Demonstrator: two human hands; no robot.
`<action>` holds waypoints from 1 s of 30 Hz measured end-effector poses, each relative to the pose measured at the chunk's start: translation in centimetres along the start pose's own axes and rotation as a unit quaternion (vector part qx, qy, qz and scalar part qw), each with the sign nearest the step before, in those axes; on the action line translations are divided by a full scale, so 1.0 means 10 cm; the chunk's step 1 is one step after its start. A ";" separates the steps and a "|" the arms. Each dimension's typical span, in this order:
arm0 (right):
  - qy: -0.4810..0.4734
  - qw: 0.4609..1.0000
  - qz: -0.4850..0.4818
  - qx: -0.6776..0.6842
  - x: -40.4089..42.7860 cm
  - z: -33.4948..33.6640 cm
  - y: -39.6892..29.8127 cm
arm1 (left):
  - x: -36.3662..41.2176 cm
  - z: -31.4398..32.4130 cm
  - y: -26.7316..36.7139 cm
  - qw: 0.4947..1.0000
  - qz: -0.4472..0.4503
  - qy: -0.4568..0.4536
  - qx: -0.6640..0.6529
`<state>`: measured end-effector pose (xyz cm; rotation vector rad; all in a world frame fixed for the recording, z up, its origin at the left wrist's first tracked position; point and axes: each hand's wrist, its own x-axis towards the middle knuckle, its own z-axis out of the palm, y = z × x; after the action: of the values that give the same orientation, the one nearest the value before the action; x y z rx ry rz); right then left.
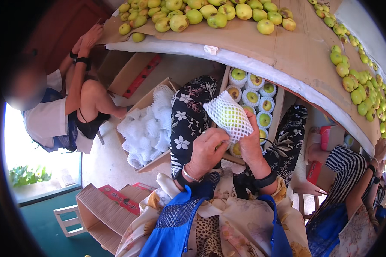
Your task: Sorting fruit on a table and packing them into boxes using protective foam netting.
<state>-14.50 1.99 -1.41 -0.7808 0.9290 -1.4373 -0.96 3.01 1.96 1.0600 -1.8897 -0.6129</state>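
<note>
A green fruit in a white foam net sleeve (231,117) is held between my two hands, above my lap. My right hand (251,143) grips its right side, thumb and fingers around the net. The fingers of my left hand (208,149) pinch the lower left end of the net, and something greenish shows between them, too hidden to name. Under and behind the hands, a cardboard box of sleeved green fruit (264,119) stands between my knees, the fruit in rows. To the left, an open cardboard box holds a heap of white foam net sleeves (144,131).
Loose green fruit (217,20), some with brown spots, lies on a cardboard-covered table (296,45) ahead. One person (61,106) sits at left; another, in striped trousers (344,173), at right. Cardboard boxes (107,208) and a white chair (71,221) stand at lower left.
</note>
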 end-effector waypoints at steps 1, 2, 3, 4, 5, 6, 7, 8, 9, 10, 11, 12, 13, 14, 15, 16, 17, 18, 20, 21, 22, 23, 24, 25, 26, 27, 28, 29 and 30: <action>-0.004 1.000 0.011 0.024 0.00 -0.01 0.01 | 0.00 0.00 0.00 1.000 -0.001 -0.002 0.001; -0.008 0.999 0.022 0.048 -0.01 -0.02 0.02 | 0.01 -0.01 0.02 1.000 -0.016 -0.010 -0.006; -0.006 0.998 0.022 0.050 -0.01 -0.03 0.02 | 0.02 -0.02 0.02 0.999 -0.030 -0.019 -0.012; -0.005 0.997 0.041 0.070 -0.01 -0.04 0.01 | 0.01 -0.07 0.03 0.999 -0.031 -0.022 -0.012; -0.003 0.994 0.059 0.091 -0.02 -0.05 -0.01 | 0.00 -0.14 0.03 0.997 -0.040 -0.057 -0.044; -0.002 0.996 0.053 0.071 -0.03 -0.06 -0.04 | -0.02 -0.19 0.04 0.992 -0.051 -0.090 -0.075; -0.002 0.996 0.056 0.072 -0.04 -0.06 -0.05 | -0.05 -0.20 0.00 0.992 -0.054 -0.091 -0.073; -0.012 0.995 0.062 0.078 -0.03 -0.06 -0.05 | -0.08 -0.20 -0.08 0.990 -0.107 0.018 -0.093; -0.021 0.994 0.070 0.083 -0.06 -0.06 -0.06 | -0.10 -0.20 -0.12 0.973 -0.161 0.126 -0.112; -0.047 0.994 0.071 0.069 -0.05 -0.06 -0.08 | 0.04 -0.21 -0.09 0.962 -0.175 0.140 -0.159; -0.044 0.994 0.072 0.070 -0.08 -0.06 -0.09 | 0.20 -0.21 -0.04 0.948 -0.188 0.154 -0.206; -0.058 0.993 0.088 0.057 -0.09 -0.05 -0.10 | 0.24 -0.20 -0.05 0.925 -0.221 0.105 -0.289; -0.073 0.991 0.104 0.044 -0.10 -0.03 -0.12 | 0.30 -0.26 -0.09 0.946 -0.200 0.019 -0.256; -0.080 0.993 0.071 -0.051 -0.10 0.00 -0.13 | 0.36 -0.20 -0.16 0.918 -0.240 -0.005 -0.315; -0.078 0.993 0.074 -0.051 -0.11 0.00 -0.12 | 0.37 -0.12 -0.22 0.884 -0.279 -0.030 -0.374; -0.095 0.988 0.059 -0.106 -0.11 -0.01 -0.10 | 0.33 -0.09 -0.28 0.883 -0.282 -0.032 -0.375; -0.111 0.980 0.043 -0.161 -0.10 -0.02 -0.10 | 0.28 -0.06 -0.33 0.852 -0.305 -0.038 -0.424; -0.114 0.954 0.021 -0.276 -0.07 0.01 -0.16 | 0.24 -0.04 -0.42 0.819 -0.327 -0.043 -0.469; -0.110 0.934 0.006 -0.340 -0.04 0.12 -0.34 | 0.08 0.05 -0.63 0.705 -0.363 -0.029 -0.609; -0.107 0.908 -0.015 -0.404 -0.04 0.16 -0.44 | 0.03 0.09 -0.67 0.568 -0.381 -0.012 -0.730; -0.098 0.900 -0.031 -0.423 -0.04 0.21 -0.49 | 0.02 0.08 -0.65 0.515 -0.410 -0.019 -0.753; -0.100 0.901 -0.032 -0.421 -0.04 0.22 -0.58 | 0.02 0.08 -0.63 0.517 -0.409 -0.017 -0.751; -0.070 0.898 -0.013 -0.434 -0.04 0.22 -0.67 | 0.01 0.07 -0.63 0.487 -0.411 -0.004 -0.771; -0.045 0.894 0.006 -0.446 -0.03 0.22 -0.75 | 0.01 0.05 -0.63 0.458 -0.411 0.012 -0.788; -0.019 0.914 -0.035 -0.404 -0.02 0.20 -0.79 | -0.01 0.04 -0.67 0.459 -0.381 0.020 -0.802; -0.019 0.913 -0.034 -0.406 -0.03 0.20 -0.78 | -0.01 0.03 -0.68 0.458 -0.381 0.020 -0.803; -0.048 0.882 -0.151 -0.444 -0.03 0.19 -0.76 | -0.01 0.02 -0.69 0.470 -0.374 0.028 -0.799; -0.076 0.836 -0.265 -0.475 -0.04 0.19 -0.73 | -0.01 0.02 -0.70 0.482 -0.367 0.035 -0.795; -0.106 0.829 -0.267 -0.479 -0.05 0.25 -0.67 | 0.02 -0.01 -0.63 0.505 -0.385 0.055 -0.771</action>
<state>-15.32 2.13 5.77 -2.0410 1.3231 -1.2346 1.79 -0.46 -2.57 0.4563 -0.0150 -2.0628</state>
